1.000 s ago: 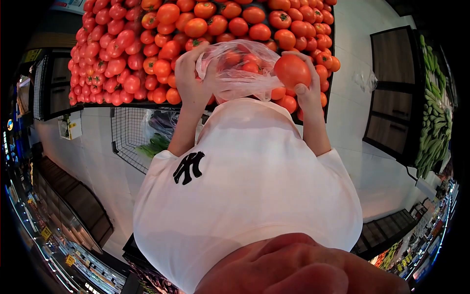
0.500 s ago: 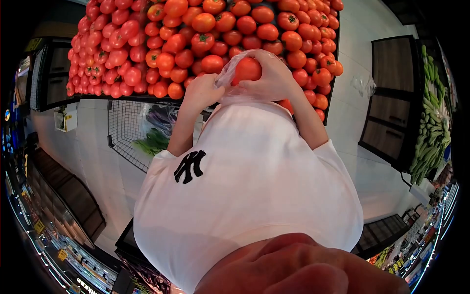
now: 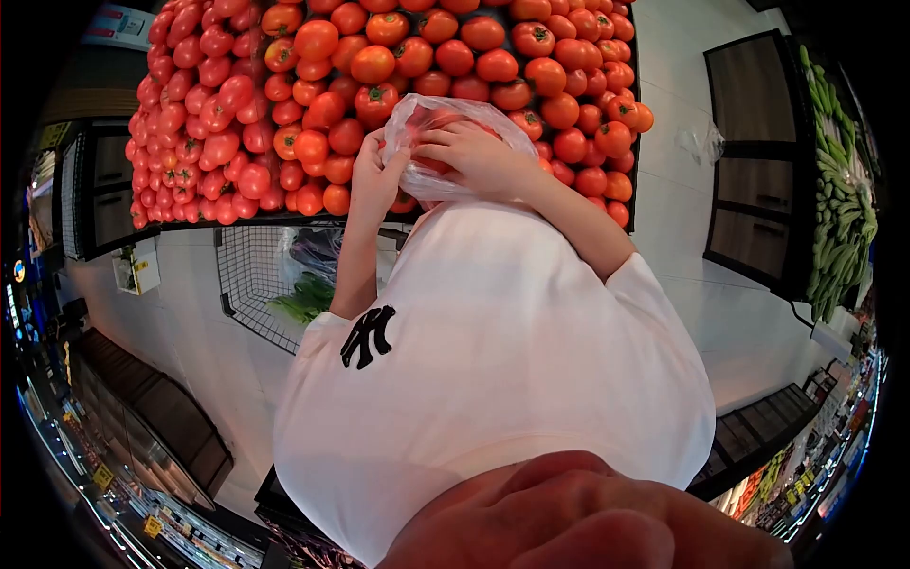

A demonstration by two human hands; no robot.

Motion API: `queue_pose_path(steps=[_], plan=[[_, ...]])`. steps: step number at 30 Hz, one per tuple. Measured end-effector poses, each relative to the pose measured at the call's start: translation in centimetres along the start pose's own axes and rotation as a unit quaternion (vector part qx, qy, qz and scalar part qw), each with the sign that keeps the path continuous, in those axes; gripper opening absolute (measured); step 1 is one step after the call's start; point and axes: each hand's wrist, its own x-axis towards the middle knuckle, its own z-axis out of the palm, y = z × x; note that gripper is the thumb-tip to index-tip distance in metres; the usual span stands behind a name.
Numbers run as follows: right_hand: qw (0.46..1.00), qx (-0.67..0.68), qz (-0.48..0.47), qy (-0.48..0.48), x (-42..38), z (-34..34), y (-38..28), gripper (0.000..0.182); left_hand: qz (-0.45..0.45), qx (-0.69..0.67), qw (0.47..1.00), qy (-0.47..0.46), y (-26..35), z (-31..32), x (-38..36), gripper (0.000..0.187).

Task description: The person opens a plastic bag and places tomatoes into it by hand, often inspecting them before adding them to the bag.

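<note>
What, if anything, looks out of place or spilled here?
One thing: crumpled clear plastic beside the dark wood-panelled stand, looking like litter, though whether it lies on the floor or hangs is unclear. The piled tomatoes show no visible spill.

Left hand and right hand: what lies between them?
The head view shows part of the clear plastic bag between the left hand and right hand.

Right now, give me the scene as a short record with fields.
Left hand: gripping the edge of the clear plastic bag
Right hand: at the bag's mouth, grip hidden
Bag contents: bagged tomatoes, partly hidden, count unclear
Pile: pinkish tomatoes left, red tomatoes centre and right
Left side: wire basket holding leafy greens
</note>
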Motion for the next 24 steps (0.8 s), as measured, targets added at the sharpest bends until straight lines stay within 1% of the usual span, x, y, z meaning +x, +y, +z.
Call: queue_pose_path(steps=[3,4,7,8,10,13,14,15,17,18,19,20,22,24], plan=[[0.998,-0.052,0.032,-0.018,-0.4,0.1,0.3,0.041,-0.021,-0.021,0.999,0.017,0.3,-0.2,-0.1,0.041],[0.995,-0.095,0.039,0.012,-0.7,0.4,0.5,0.035,-0.013,-0.009,1.000,0.012,-0.1,-0.5,0.0,0.043],[0.978,-0.182,0.100,0.006,-1.3,0.0,1.0,0.024,0.002,0.041,0.999,-0.014,0.2,-0.7,0.3,0.045],[0.982,-0.162,0.073,0.058,-1.5,-0.2,1.4,0.021,0.018,0.036,0.999,0.000,-0.4,-0.8,0.6,0.047],[0.980,-0.119,0.016,0.158,-2.3,-0.9,2.1,0.014,0.033,0.085,0.996,0.018,-0.6,-1.4,0.7,0.047],[0.942,-0.041,0.062,0.328,-3.5,-2.2,2.5,0.010,0.041,0.147,0.988,0.036,-0.2,-1.9,0.8,0.048],[0.922,-0.036,0.063,0.380,-3.9,-3.0,3.3,0.012,0.045,0.178,0.982,0.041,-0.1,-2.0,0.8,0.048],[0.911,-0.038,0.141,0.386,-4.6,-3.3,3.9,0.015,0.049,0.209,0.976,0.047,0.0,-2.0,0.8,0.049],[0.887,-0.070,0.192,0.414,-5.9,-3.7,6.1,0.017,0.085,0.202,0.974,0.055,0.8,-0.7,0.5,0.049],[0.877,-0.128,0.210,0.413,-6.5,-3.7,7.4,0.023,0.103,0.199,0.973,0.058,1.3,0.0,0.3,0.049],[0.863,-0.185,0.228,0.410,-7.1,-3.8,8.3,0.030,0.129,0.232,0.962,0.063,1.6,0.3,0.3,0.048],[0.860,-0.212,0.280,0.370,-7.9,-3.6,8.9,0.049,0.154,0.264,0.950,0.068,1.8,0.5,0.2,0.047],[0.862,-0.184,0.288,0.374,-8.7,-3.2,9.6,0.053,0.215,0.334,0.915,0.075,2.3,1.1,0.1,0.044],[0.867,-0.176,0.288,0.366,-8.8,-3.0,9.8,0.057,0.287,0.408,0.863,0.079,3.0,1.8,0.0,0.041]])
